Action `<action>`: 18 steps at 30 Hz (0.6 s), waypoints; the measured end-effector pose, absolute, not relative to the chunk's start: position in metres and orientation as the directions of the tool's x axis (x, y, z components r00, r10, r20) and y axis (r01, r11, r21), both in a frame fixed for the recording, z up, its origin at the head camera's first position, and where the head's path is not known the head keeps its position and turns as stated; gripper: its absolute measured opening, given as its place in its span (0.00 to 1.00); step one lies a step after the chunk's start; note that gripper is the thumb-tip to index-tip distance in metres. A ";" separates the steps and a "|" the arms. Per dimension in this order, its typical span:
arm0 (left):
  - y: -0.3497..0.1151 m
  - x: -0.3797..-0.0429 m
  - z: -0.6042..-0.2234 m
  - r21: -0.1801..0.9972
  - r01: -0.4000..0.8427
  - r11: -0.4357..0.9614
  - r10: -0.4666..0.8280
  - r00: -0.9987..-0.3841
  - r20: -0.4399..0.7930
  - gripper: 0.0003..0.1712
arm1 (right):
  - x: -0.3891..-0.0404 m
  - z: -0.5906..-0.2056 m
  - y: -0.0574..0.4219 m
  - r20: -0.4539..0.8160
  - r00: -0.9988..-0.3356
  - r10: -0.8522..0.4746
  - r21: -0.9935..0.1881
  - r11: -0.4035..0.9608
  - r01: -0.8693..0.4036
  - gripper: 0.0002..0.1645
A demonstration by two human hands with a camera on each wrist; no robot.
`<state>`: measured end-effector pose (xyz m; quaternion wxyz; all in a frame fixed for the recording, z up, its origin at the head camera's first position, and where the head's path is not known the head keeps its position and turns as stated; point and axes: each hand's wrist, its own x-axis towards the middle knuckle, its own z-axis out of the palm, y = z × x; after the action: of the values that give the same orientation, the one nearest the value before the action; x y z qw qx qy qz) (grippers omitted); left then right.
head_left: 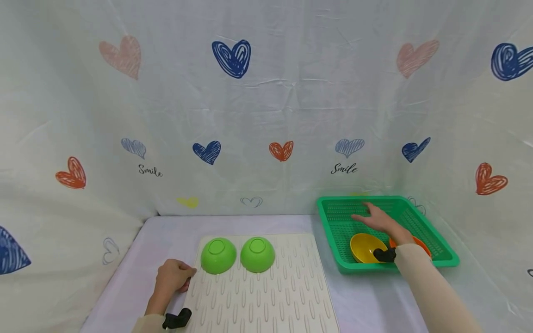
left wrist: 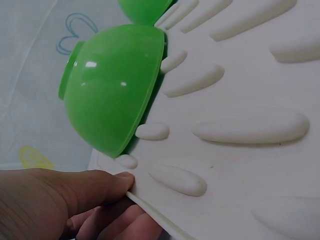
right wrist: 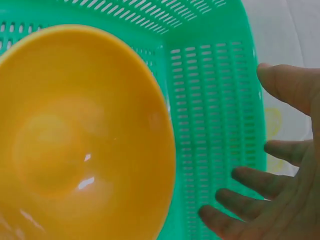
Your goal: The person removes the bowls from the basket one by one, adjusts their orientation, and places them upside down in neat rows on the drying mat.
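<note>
My left hand point(head_left: 173, 276) pinches the left edge of a white ridged drying mat point(head_left: 266, 300) between thumb and fingers, as the left wrist view shows. Two green bowls point(head_left: 218, 255) stand upside down side by side near the mat's far edge; the nearer one point(left wrist: 115, 90) is just beyond my left fingertips. Over a green plastic basket point(head_left: 333, 236) my right hand point(head_left: 376, 219) is held with fingers spread, holding nothing. Below its wrist sits a yellow bowl point(head_left: 364, 245), open side up. An orange bowl point(head_left: 422, 245) is partly hidden behind the right forearm.
A white cloth covers the table point(head_left: 166, 236). The basket stands at the table's back right, right of the mat. A white curtain point(head_left: 266, 101) printed with hearts hangs behind and along both sides.
</note>
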<state>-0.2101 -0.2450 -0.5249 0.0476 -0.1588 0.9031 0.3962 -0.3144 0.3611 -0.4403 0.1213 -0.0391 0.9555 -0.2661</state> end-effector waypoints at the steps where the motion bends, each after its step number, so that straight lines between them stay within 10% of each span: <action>1: -0.245 -0.210 -0.525 0.699 -0.326 0.637 -0.250 -0.945 -0.213 0.11 | -0.314 -0.441 0.363 -0.225 -0.963 -0.145 -0.520 0.854 -0.007 0.55; 18: -0.245 -0.211 -0.526 0.694 -0.325 0.642 -0.251 -0.945 -0.209 0.11 | -0.305 -0.454 0.381 -0.405 -0.883 -0.238 -0.615 0.785 0.070 0.28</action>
<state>-0.2105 -0.2452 -0.5260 0.0468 -0.1592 0.9050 0.3918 -0.3047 0.3809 -0.4538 0.2374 -0.0457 0.9145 -0.3243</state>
